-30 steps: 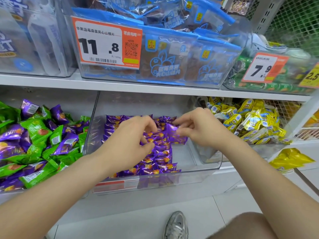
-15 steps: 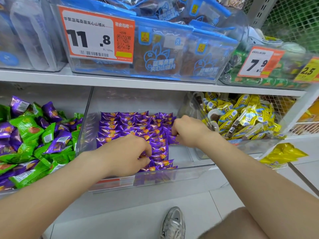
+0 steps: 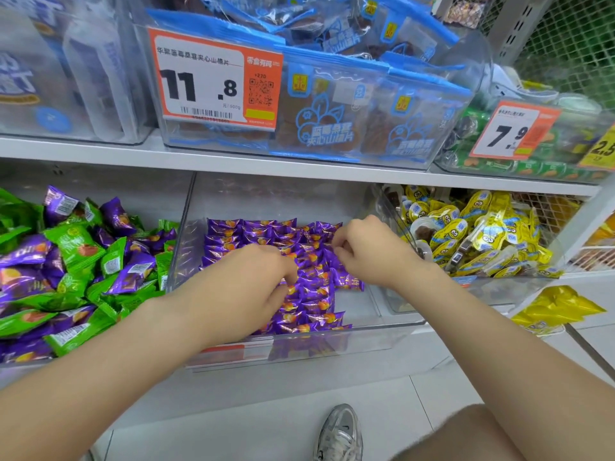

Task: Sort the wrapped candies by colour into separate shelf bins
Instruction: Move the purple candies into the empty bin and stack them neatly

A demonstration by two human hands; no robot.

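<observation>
Purple wrapped candies (image 3: 266, 234) lie in neat rows inside the clear middle bin (image 3: 382, 331) on the lower shelf. My left hand (image 3: 253, 287) is down on the rows near the bin's centre, thumb and curled fingers pinching a purple candy. My right hand (image 3: 369, 251) is at the rows' right edge, its curled fingertips nipping a purple wrapper. One purple candy (image 3: 349, 281) sticks out beneath the right wrist. The left bin holds a mixed heap of green candies (image 3: 71, 247) and purple candies (image 3: 129, 274).
To the right, a clear bin holds yellow packets (image 3: 482, 234). The white shelf board (image 3: 299, 164) above carries bins of blue packets (image 3: 332, 111) with price tags. More yellow packets (image 3: 555, 307) lie lower right. My shoe (image 3: 339, 434) stands on the white floor.
My right hand lowered a purple candy from above the rows down to their right edge. My left hand stayed low on the rows, shifting slightly. The camera moved closer.
</observation>
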